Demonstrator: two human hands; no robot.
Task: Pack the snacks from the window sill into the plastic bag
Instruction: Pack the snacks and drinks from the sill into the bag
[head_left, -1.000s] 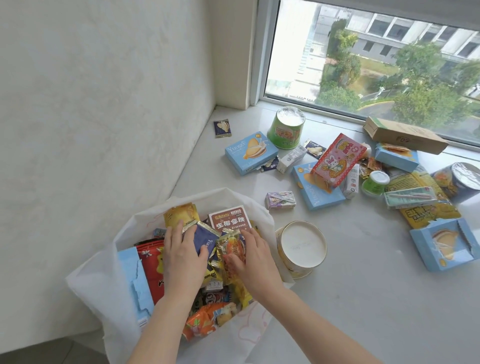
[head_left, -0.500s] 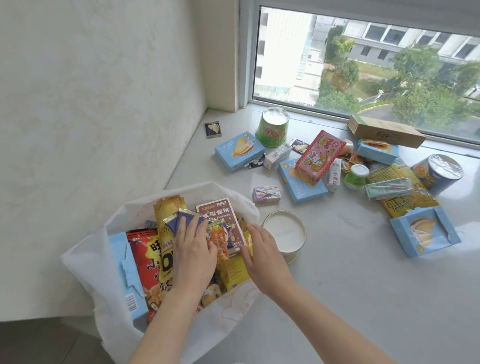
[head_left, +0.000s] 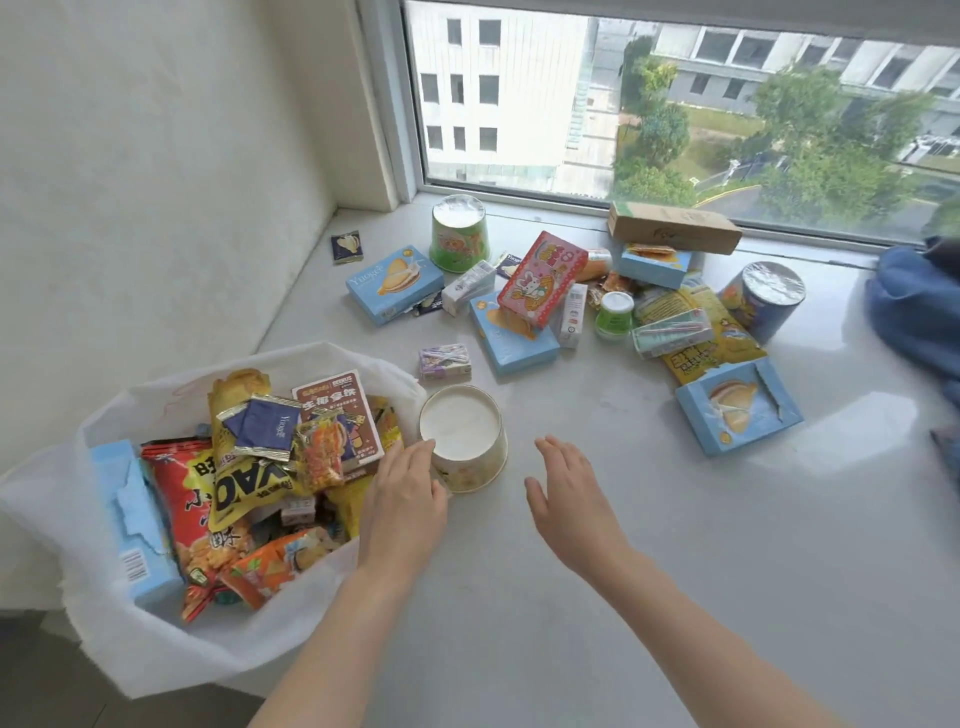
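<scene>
- The white plastic bag (head_left: 156, 634) at the sill's left edge is already filled with many packets.
- Many boxes, among them a light blue carton (head_left: 395, 283), are left on the grey window sill (head_left: 675, 545).
- Both the left hand (head_left: 402, 499) and the right hand (head_left: 566, 488) are spread and hold nothing, beside a white paper cup (head_left: 462, 436).

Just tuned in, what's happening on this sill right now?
A person is packing snacks into a white plastic bag that sits at the sill's left end, already crowded with packets and boxes. Both hands are empty and open: the left hand is at the bag's edge beside a white-lidded paper cup, the right hand hovers over bare sill on the cup's other side. Many snacks remain near the window, including a green cup, blue boxes and a long cardboard box.
</scene>
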